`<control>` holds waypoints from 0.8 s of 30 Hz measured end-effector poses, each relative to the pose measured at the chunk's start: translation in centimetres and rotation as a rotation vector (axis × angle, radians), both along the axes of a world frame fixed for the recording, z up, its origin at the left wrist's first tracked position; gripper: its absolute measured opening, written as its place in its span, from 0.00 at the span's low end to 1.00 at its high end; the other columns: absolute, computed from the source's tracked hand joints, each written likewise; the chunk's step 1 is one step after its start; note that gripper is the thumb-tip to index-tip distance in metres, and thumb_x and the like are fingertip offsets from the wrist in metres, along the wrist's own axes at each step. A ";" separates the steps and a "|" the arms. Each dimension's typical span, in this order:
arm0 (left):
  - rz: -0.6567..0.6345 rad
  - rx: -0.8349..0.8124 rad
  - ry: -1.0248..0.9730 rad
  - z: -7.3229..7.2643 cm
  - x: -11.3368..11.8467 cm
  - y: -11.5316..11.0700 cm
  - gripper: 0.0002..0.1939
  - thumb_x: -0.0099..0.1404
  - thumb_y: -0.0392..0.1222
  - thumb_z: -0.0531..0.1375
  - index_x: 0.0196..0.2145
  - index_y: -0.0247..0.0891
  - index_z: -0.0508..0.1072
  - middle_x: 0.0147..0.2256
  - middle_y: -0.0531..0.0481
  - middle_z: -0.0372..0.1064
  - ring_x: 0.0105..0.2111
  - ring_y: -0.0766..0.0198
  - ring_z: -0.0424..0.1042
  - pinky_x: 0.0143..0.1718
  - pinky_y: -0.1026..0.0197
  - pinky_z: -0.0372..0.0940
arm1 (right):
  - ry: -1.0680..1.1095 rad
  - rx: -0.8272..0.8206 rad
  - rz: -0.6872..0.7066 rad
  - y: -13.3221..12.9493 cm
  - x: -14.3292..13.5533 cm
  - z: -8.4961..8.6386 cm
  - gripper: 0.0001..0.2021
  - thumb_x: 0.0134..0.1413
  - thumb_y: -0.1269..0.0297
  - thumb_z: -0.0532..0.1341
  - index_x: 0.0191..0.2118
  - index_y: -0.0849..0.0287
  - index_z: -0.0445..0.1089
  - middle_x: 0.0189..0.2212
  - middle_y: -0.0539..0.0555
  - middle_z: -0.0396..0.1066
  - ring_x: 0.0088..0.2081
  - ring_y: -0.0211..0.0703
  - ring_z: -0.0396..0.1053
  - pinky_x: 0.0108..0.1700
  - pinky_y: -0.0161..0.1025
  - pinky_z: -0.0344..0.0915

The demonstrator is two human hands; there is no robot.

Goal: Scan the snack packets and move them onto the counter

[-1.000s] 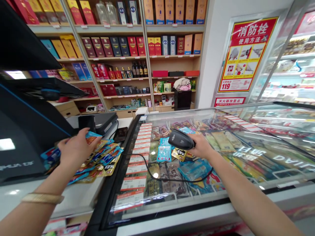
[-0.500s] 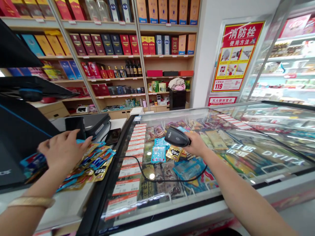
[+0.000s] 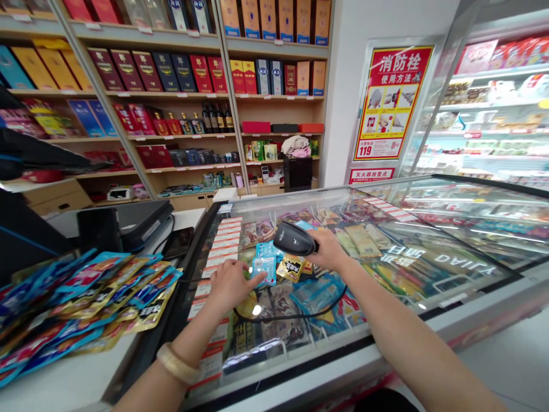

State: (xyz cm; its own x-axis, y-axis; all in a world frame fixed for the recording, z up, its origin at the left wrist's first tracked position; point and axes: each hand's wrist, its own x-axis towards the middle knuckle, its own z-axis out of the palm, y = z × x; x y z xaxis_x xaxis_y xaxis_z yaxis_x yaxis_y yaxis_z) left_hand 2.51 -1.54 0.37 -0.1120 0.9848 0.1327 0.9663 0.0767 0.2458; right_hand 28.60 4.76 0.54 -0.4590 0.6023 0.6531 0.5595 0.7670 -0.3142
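Observation:
In the head view my right hand [image 3: 329,249] is wrapped round the handle of a black barcode scanner [image 3: 294,238], held above the freezer's glass lid. My left hand [image 3: 234,284] is over the lid with thumb and fingers apart. Its thumb reaches the edge of a light blue snack packet [image 3: 265,270]; whether it touches cannot be told. Beside that packet, under the scanner, lies a gold and black snack packet [image 3: 291,268]. To the left, a spread pile of blue and gold snack packets [image 3: 96,292] covers part of the white counter [image 3: 81,366].
The scanner's black cable [image 3: 295,316] loops across the glass-topped freezer [image 3: 274,366]. A dark phone [image 3: 178,242] lies at the counter's edge, near a black machine [image 3: 143,220]. Shelves of boxed goods [image 3: 180,74] stand behind; a refrigerated display [image 3: 497,114] is at the right.
My left hand has moved right, from the packet pile to the packets on the freezer lid. My right hand still holds the scanner. The view has shifted so more of the pile shows.

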 end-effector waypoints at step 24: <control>-0.136 0.267 -0.837 -1.6 -2.3 0.7 0.20 0.51 0.58 0.62 0.21 0.42 0.59 0.19 0.56 0.62 0.22 0.65 0.63 0.26 0.62 0.60 | -0.019 -0.034 0.104 -1.0 -0.8 0.1 0.11 0.49 0.60 0.64 0.39 0.57 0.71 0.32 0.55 0.76 0.34 0.45 0.73 0.36 0.37 0.65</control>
State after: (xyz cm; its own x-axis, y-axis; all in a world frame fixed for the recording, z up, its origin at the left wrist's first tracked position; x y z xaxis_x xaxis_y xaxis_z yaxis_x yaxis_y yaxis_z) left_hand 0.18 -0.87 -1.25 -0.1598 0.9445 0.2869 0.4586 -0.1863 0.8689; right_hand 27.83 3.78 0.68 -0.5322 0.5724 0.6238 0.4835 0.8103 -0.3311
